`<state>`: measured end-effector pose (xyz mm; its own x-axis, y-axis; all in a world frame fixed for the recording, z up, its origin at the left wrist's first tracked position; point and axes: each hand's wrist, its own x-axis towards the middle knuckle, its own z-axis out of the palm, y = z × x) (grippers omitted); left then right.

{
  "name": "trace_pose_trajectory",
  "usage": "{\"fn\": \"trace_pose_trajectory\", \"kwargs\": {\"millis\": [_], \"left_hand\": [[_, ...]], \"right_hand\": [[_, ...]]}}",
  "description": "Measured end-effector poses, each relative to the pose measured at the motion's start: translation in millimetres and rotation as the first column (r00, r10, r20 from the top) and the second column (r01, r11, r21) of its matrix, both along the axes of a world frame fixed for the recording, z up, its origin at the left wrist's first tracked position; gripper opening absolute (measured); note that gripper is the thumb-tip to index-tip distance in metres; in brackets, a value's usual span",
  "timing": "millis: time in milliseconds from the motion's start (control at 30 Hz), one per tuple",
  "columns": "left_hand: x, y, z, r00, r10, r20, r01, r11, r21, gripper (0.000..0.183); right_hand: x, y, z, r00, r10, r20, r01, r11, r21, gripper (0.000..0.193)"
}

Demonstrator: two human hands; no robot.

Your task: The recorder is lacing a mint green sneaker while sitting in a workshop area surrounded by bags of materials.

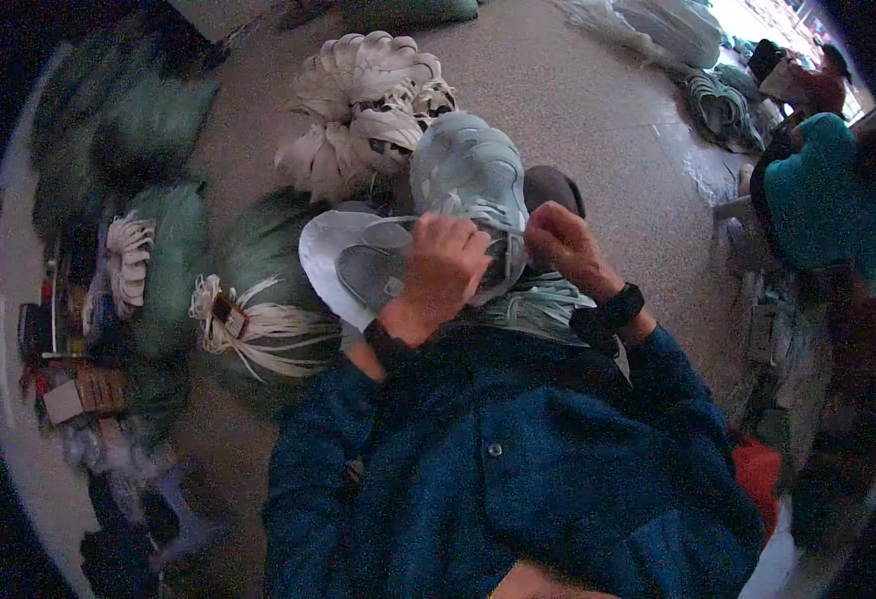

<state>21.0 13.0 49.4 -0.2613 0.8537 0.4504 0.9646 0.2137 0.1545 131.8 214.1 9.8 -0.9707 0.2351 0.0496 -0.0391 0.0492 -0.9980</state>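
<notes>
The left hand [445, 268] was closed in a fist-like grip on the lower edge of a pale blue-grey moulded shoe sole [470, 172], which stood raised in front of the person's chest, above the lap. The right hand [564, 243] was pinched shut on the same sole at its right edge, the fingers curled inward. A second flat, light grey sole piece [341, 262] lay just below and to the left of the left hand, touching it. A black band [620, 305] circled the right wrist, and both forearms wore dark blue fleece sleeves [330, 439]. Behind the raised sole, a pile of white sole pieces [358, 110] rested on the speckled floor [598, 110]. A bundle of white strips [258, 324] lay against a dark green sack [258, 250] to the left.
</notes>
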Motion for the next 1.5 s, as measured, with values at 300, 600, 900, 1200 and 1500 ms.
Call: {"fn": "trace_pose_trajectory", "kwargs": {"millis": [300,600,900,1200,1500], "left_hand": [[-3.6,34.9,-18.0,0.957,0.022,-0.29,-0.039,0.998,-0.052,0.01],[2.7,15.0,-11.3,0.975,-0.063,-0.215,0.042,0.994,-0.101,0.007],[9.5,-39.6,11.4,0.989,-0.091,-0.119,0.058,0.964,-0.258,0.024],[1.5,-74.9,2.6,0.994,-0.015,-0.105,-0.02,0.945,-0.326,0.014],[-6.9,-206.6,-3.1,0.996,0.079,-0.049,-0.092,0.756,-0.649,0.012]], "right_hand": [[-0.7,-12.6,-6.2,0.99,0.005,-0.141,0.097,0.7,0.707,0.031],[-0.5,-20.5,-0.5,0.991,-0.044,-0.125,0.121,0.691,0.713,0.028],[-1.9,-24.3,6.3,0.988,-0.054,-0.142,0.128,0.793,0.595,0.035],[-6.8,-23.4,3.5,0.976,-0.047,-0.214,0.19,0.665,0.722,0.021],[-5.7,-20.2,-10.3,0.987,-0.114,-0.116,0.162,0.751,0.641,0.03]]}}
